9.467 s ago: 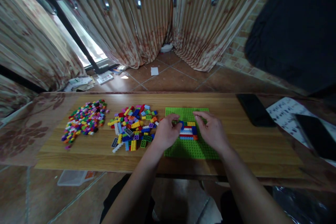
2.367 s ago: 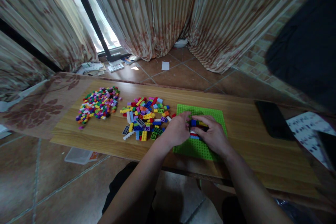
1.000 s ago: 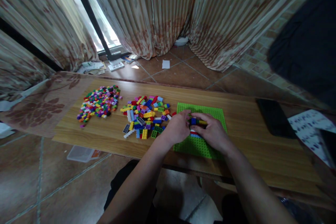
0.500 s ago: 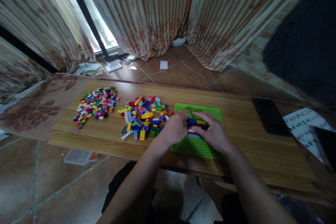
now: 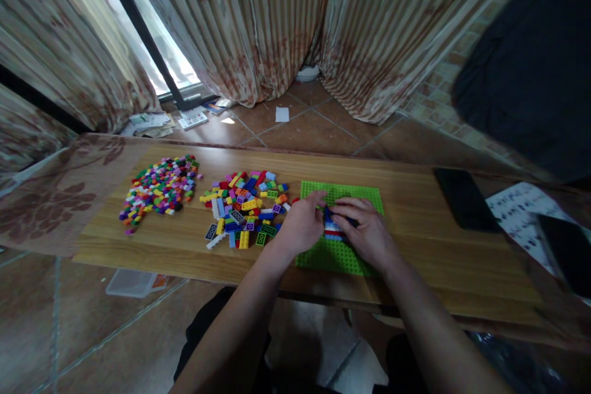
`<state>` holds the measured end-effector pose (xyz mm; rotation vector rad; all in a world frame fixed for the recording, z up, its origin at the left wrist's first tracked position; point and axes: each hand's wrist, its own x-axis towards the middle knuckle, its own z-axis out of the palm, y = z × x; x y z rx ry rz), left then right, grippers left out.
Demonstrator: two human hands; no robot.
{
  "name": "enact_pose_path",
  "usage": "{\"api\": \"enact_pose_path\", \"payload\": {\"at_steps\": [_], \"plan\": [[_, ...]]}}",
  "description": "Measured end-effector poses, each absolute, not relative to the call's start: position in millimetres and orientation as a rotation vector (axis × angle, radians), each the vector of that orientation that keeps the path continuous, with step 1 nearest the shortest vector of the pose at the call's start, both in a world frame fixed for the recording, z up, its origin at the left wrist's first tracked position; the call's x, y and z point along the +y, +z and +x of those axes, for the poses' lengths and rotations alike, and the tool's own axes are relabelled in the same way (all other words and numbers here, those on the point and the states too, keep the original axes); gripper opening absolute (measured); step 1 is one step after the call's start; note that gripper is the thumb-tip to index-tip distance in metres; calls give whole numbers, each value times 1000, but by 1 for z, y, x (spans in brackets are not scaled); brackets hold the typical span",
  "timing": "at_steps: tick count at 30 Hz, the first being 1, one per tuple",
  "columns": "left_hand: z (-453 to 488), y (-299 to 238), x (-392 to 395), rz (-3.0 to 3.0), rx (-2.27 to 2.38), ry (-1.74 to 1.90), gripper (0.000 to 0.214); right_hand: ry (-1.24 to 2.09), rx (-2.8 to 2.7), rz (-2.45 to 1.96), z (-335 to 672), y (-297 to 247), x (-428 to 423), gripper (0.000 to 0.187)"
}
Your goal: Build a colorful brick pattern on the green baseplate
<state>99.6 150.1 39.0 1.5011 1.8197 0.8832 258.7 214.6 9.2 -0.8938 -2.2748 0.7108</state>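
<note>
A green studded baseplate point(image 5: 362, 198) lies on the wooden table point(image 5: 415, 240). On it stands a small layered brick build point(image 5: 331, 229) of blue, white and red bricks, mostly hidden by my hands. My left hand point(image 5: 301, 226) rests at the build's left side with its fingers curled against it. My right hand point(image 5: 367, 233) covers the build's top and right side, fingers bent and pressing down on the bricks. A pile of larger mixed bricks point(image 5: 244, 209) lies just left of the baseplate.
A second pile of tiny coloured bricks point(image 5: 157, 188) lies further left. A black phone point(image 5: 464, 198) lies to the right, with a printed paper point(image 5: 526, 209) and another dark device point(image 5: 566, 252) beyond it. Curtains and a tiled floor lie behind the table.
Both hands have drawn closer over the build; my right hand now hides the yellow and blue top bricks seen half a second ago. The view has shifted slightly to the right.
</note>
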Motion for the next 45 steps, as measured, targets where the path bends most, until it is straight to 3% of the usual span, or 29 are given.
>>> {"api": "enact_pose_path", "payload": {"at_steps": [25, 36, 45], "plan": [[108, 30, 150, 1652, 1820, 801, 50, 857, -2265, -914, 264, 0, 225, 20], [105, 37, 148, 1583, 1809, 899, 53, 663, -2055, -924, 258, 10, 223, 24], [39, 60, 135, 1431, 1977, 1129, 33, 551, -1921, -983, 255, 20, 219, 21]]}}
